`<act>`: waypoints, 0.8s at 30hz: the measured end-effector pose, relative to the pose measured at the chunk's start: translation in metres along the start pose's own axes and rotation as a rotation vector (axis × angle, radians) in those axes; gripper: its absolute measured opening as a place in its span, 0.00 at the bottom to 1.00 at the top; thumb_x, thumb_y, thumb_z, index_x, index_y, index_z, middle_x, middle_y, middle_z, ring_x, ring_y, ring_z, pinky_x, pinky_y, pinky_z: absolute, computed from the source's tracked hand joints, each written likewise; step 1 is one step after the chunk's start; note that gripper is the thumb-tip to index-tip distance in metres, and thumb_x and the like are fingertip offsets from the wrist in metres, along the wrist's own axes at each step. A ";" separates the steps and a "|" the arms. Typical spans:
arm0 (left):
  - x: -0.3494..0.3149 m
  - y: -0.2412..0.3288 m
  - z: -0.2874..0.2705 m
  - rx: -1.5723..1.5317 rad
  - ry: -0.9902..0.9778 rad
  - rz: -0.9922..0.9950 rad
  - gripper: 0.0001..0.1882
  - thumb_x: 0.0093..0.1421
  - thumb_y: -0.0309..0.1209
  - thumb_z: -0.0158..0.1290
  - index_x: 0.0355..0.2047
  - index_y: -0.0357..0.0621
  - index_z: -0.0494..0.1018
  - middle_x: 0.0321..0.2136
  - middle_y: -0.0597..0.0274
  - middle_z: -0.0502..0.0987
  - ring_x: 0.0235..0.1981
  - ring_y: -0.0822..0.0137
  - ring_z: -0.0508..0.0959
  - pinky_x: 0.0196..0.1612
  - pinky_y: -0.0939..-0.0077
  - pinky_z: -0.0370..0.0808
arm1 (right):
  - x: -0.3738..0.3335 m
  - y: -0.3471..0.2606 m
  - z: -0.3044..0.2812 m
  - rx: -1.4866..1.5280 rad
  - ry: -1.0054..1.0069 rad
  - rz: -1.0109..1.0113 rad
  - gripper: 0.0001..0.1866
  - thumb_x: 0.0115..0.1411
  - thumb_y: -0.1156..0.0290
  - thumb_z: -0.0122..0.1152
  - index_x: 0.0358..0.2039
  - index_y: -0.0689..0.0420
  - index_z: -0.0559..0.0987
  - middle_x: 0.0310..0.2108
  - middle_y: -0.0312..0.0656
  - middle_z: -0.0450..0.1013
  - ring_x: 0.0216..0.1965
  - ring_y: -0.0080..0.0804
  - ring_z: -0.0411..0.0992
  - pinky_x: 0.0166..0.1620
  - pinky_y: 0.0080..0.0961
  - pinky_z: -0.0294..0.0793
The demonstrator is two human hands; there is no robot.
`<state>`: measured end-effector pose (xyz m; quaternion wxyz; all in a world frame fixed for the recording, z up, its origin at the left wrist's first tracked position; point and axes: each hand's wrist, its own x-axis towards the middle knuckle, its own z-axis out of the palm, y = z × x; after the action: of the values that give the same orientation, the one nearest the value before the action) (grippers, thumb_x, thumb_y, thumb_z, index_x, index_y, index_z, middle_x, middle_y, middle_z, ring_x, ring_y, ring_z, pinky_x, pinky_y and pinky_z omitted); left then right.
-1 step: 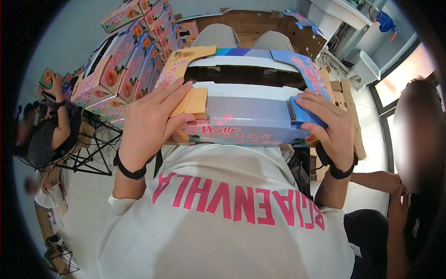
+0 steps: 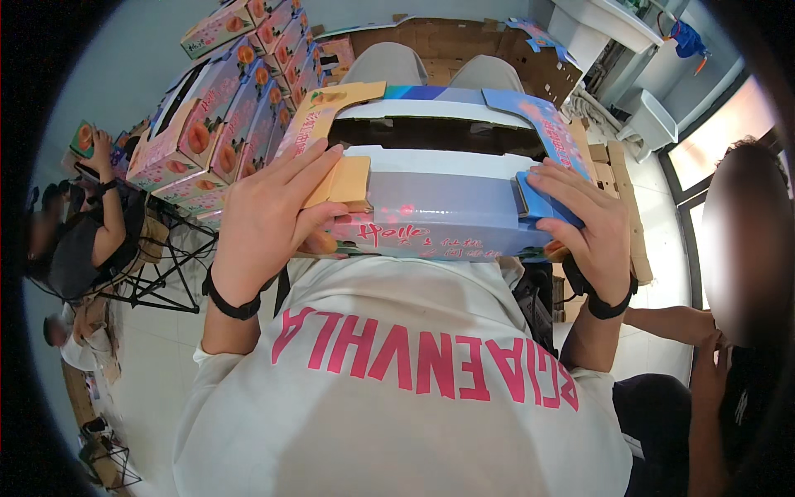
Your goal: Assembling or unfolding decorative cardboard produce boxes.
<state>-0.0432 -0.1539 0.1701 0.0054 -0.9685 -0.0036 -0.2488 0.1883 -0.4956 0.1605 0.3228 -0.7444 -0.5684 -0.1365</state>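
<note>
The box [image 2: 439, 195] lies over the person's legs [image 2: 385, 65], between both hands. The left hand [image 2: 269, 211] is clamped on its near left corner, fingers on top, thumb on the near side; the right hand [image 2: 590, 224] grips the near right corner likewise. Pale tiled floor [image 2: 157, 348] spreads left. Stacked boxes [image 2: 203, 149] stand far left, a white sink [image 2: 613, 23] far right.

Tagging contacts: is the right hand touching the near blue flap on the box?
Touching. Head view: the right hand lays its fingers across the near blue flap, no gap visible.
</note>
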 end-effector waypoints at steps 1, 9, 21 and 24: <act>0.000 -0.001 0.000 -0.020 0.029 0.004 0.33 0.64 0.51 0.63 0.65 0.49 0.78 0.60 0.51 0.83 0.56 0.41 0.84 0.52 0.54 0.83 | 0.000 0.000 0.000 -0.001 -0.006 0.016 0.27 0.59 0.53 0.74 0.54 0.55 0.86 0.53 0.49 0.84 0.60 0.52 0.81 0.60 0.41 0.81; 0.001 -0.005 -0.005 -0.173 0.015 -0.075 0.33 0.64 0.50 0.63 0.65 0.47 0.78 0.56 0.49 0.84 0.50 0.45 0.85 0.48 0.57 0.83 | -0.003 0.001 0.003 0.149 0.075 0.054 0.23 0.62 0.62 0.73 0.56 0.57 0.86 0.55 0.51 0.84 0.61 0.52 0.81 0.61 0.39 0.80; 0.002 -0.008 -0.002 -0.178 0.067 -0.032 0.35 0.61 0.50 0.65 0.64 0.46 0.78 0.57 0.49 0.84 0.52 0.44 0.85 0.52 0.58 0.83 | -0.005 -0.001 0.003 0.293 0.084 0.150 0.24 0.62 0.67 0.75 0.58 0.60 0.84 0.57 0.52 0.83 0.62 0.48 0.81 0.63 0.38 0.79; 0.000 -0.011 -0.003 -0.189 0.043 -0.031 0.39 0.57 0.52 0.69 0.64 0.45 0.78 0.58 0.49 0.83 0.56 0.45 0.84 0.56 0.56 0.82 | -0.010 0.005 0.000 0.334 0.027 0.176 0.26 0.64 0.61 0.74 0.58 0.62 0.84 0.59 0.54 0.82 0.61 0.46 0.81 0.63 0.39 0.79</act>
<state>-0.0451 -0.1427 0.1731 -0.0896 -0.9591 0.0048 -0.2686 0.1902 -0.5040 0.1531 0.4602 -0.7255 -0.5113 -0.0215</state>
